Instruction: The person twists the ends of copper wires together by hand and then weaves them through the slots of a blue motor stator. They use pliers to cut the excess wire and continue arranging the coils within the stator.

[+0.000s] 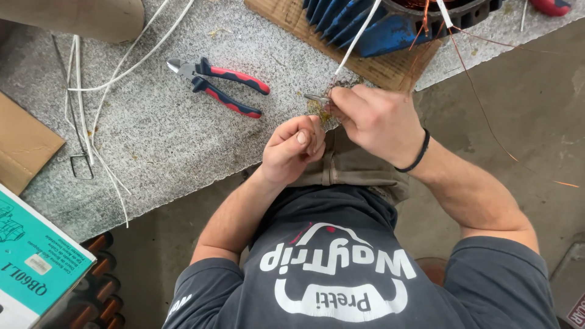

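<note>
Right hand (378,122): closed, a small metal tool (317,98) pinched at a white wire (356,36). Left hand (294,148): curled shut just beside, contents not discernible. Red-handled cutters (222,85) laid apart on grey bench (158,140); blue motor housing (390,24) set beyond.

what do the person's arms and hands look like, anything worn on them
Both hands are bare, no gloves. The left hand has nothing on its wrist. The right hand has a thin black cord bracelet around the wrist. Both forearms are uncovered; the short sleeves of a dark grey T-shirt with white lettering end above the elbows.
</note>
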